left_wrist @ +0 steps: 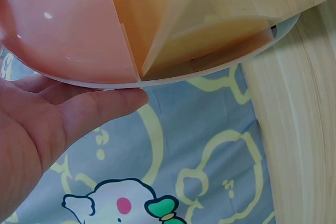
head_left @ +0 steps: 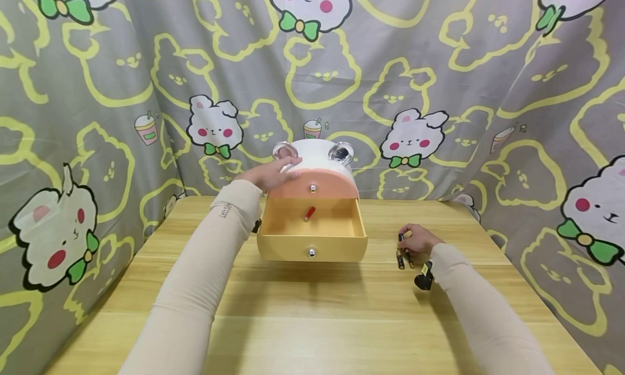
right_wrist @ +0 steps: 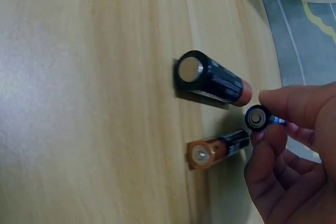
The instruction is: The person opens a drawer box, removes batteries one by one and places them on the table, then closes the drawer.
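The right hand pinches, in narrow grip, one blue-and-black battery with a silvery round end; the left hand, fingers straight, touches the drawer cabinet.

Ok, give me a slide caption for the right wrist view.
The right hand pinches one battery while two more batteries lie close by on the wood-grain tabletop.

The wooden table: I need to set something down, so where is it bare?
The table is bare in front of the yellow drawer, between the two sleeves, and between the drawer and the right hand. It is crowded at that hand, which pinches a battery beside two more batteries.
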Available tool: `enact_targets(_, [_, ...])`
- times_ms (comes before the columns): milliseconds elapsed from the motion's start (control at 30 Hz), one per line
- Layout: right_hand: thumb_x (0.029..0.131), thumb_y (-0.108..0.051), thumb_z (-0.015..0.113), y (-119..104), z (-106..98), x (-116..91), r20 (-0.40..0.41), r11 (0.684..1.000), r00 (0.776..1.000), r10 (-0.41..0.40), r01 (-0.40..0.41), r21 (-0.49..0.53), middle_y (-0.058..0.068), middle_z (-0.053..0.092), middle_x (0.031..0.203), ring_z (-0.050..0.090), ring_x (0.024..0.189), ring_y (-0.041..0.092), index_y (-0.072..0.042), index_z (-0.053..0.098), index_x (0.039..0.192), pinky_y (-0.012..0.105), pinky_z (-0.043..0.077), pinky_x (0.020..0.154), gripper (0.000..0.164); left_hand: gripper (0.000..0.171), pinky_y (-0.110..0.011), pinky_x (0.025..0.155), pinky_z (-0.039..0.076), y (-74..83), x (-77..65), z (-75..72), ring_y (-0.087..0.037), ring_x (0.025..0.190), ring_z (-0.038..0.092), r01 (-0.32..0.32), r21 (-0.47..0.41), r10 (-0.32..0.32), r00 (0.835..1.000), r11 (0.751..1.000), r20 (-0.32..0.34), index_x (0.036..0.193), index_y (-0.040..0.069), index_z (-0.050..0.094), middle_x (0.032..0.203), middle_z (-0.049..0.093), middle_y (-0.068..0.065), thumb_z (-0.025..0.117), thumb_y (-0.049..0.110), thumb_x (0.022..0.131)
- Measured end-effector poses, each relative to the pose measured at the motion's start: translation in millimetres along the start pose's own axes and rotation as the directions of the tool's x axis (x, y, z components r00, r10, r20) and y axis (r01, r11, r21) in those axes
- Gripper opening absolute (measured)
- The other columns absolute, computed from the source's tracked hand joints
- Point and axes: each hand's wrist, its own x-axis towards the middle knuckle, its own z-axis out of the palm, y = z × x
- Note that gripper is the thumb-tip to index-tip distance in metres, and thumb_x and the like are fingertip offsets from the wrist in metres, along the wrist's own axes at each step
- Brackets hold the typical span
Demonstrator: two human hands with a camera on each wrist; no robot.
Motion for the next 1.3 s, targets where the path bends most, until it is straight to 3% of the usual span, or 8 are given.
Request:
enact_targets(167, [0.087,-0.007,0.064,2.9,2.3,1.0,-0.042,0.995,0.999,0.008,-0.012,-0.104,0.005,0.057,0.07,0.05,0.057,0.013,0.007,0.049,0.113,0.027,0.046,0.057,0.033,0.065,-0.046,0.117,0.01,-0.3,0.7,-0.5,-0.028,0.146,0.007,-0.002,0.005,0.002,1.0,1.0,0.004,0.156,0.025,0.019,0.162,0.009,-0.005,0.044,0.047,0.101])
enact_targets(567, [0.089,-0.011,0.063,5.3,2.1,4.3,-0.02,0.99,0.999,0.05,-0.053,-0.134,0.005,0.056,0.07,0.05,0.056,0.014,0.008,0.048,0.121,0.028,0.048,0.058,0.04,0.064,-0.047,0.116,0.01,-0.3,1.9,-0.3,-0.028,0.147,0.004,0.026,-0.048,-0.025,0.999,0.999,0.031,0.156,0.027,0.018,0.162,0.004,-0.006,0.045,0.045,0.101])
enact_targets(900, [0.089,-0.012,0.064,2.2,-0.4,2.5,0.002,0.994,0.999,0.041,-0.04,-0.106,0.005,0.059,0.069,0.05,0.056,0.013,0.007,0.048,0.117,0.029,0.048,0.058,0.037,0.064,-0.047,0.116,0.014,0.6,2.0,-0.5,-0.029,0.146,0.007,0.031,-0.07,-0.028,0.999,0.997,0.034,0.157,0.025,0.017,0.162,0.004,-0.009,0.045,0.042,0.102])
enact_targets(1133, [0.092,-0.018,0.062,0.5,-9.6,-0.5,0.073,0.996,0.996,-0.042,0.048,-0.073,0.004,0.054,0.066,0.051,0.055,0.013,0.015,0.043,0.119,0.028,0.048,0.057,0.046,0.063,-0.046,0.116,0.015,0.8,2.6,0.0,-0.028,0.146,0.009,0.039,-0.06,-0.038,0.999,0.997,0.029,0.156,0.027,0.019,0.162,0.007,-0.007,0.045,0.044,0.101])
enact_targets(1300, [0.095,-0.015,0.058,-8.1,-10.7,-0.3,0.036,0.997,0.999,0.024,-0.021,-0.07,0.002,0.05,0.06,0.048,0.053,0.013,0.012,0.042,0.127,0.03,0.048,0.057,0.044,0.064,-0.047,0.116,0.014,-1.4,3.5,-0.3,-0.029,0.146,0.008,0.041,-0.065,-0.04,0.999,0.997,0.028,0.156,0.029,0.019,0.162,0.005,-0.007,0.045,0.046,0.1])
